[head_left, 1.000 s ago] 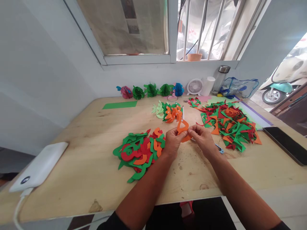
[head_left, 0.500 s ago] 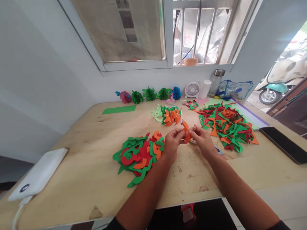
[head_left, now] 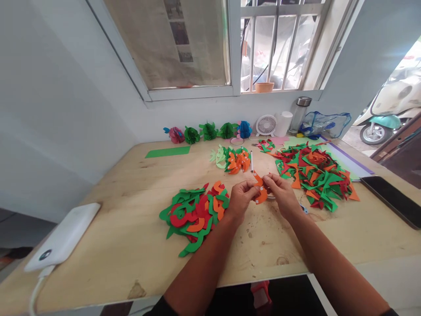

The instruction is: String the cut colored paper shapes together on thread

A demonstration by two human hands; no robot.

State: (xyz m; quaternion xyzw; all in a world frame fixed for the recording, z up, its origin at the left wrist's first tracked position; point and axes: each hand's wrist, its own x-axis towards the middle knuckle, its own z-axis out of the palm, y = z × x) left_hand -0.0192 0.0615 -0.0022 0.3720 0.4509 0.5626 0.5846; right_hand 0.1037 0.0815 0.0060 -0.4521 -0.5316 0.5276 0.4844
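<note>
An orange paper cutout [head_left: 262,195] with small white squares on it is pinched in my left hand [head_left: 241,198], above the middle of the wooden table. My right hand [head_left: 279,191] is closed at the cutout's right side, fingertips pressed together; what they hold is too small to make out. Partly hidden under the hands lies a white ring-shaped thing. Left of my left hand is a pile of green, red and orange curved cutouts [head_left: 194,215]. Beyond the hands lie orange and green cutouts with white squares [head_left: 238,160], beside a pen [head_left: 251,161].
Paper scraps [head_left: 315,171] are heaped at the right, near a black phone [head_left: 393,197]. Paper figures [head_left: 209,131], a small fan [head_left: 266,125] and a bottle [head_left: 300,115] line the wall. A white power bank [head_left: 62,237] lies at the left.
The orange cutout has turned so that its white squares show. Both hands have shifted slightly, and the whole view has moved a little.
</note>
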